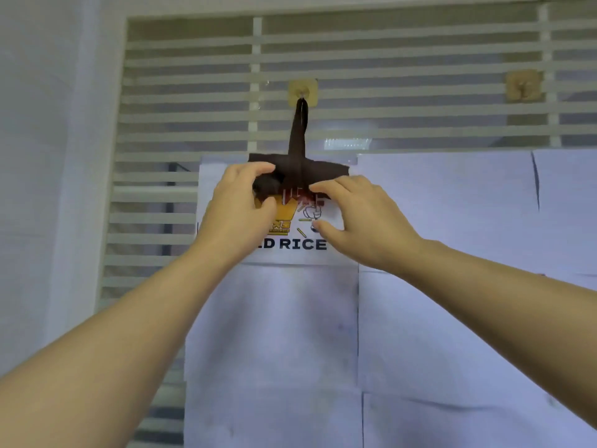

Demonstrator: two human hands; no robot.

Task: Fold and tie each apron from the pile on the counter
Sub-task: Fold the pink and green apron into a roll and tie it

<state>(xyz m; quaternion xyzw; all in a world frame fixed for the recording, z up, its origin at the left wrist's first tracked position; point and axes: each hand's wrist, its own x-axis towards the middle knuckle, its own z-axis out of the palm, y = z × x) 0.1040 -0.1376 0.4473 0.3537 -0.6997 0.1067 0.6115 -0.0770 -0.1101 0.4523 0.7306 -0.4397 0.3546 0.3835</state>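
Dark brown apron [300,173], upper centre of view: folded into a small bundle, wrapped crosswise. Hangs by a strap [298,130] from an adhesive hook [302,91] at 12 o'clock of the bundle, against a slatted window [193,59]. Left hand [239,208] at 9 o'clock of the bundle: grip closed round its left end, fingers over the top, thumb beneath. Right hand [361,221] at 4 o'clock: grip wide, fingertips resting on the lower right edge of the cloth, thumb well apart below, holding nothing. Behind the bundle, a printed poster [300,245] with a logo and the word RICE, partly covered by both hands; plain paper sheets [445,221] at 3 and 6 o'clock of it. Second hook [523,86] at 2 o'clock, bare. Judging progress: fold and tie of this one apron look complete, bundle already up on its hook; probably only a last straightening or a check of the hang remaining before letting go. No table and no pile in view, so impossible to tell how many aprons lie waiting. Bare second hook hints at one more to come at least, though only as a guess.
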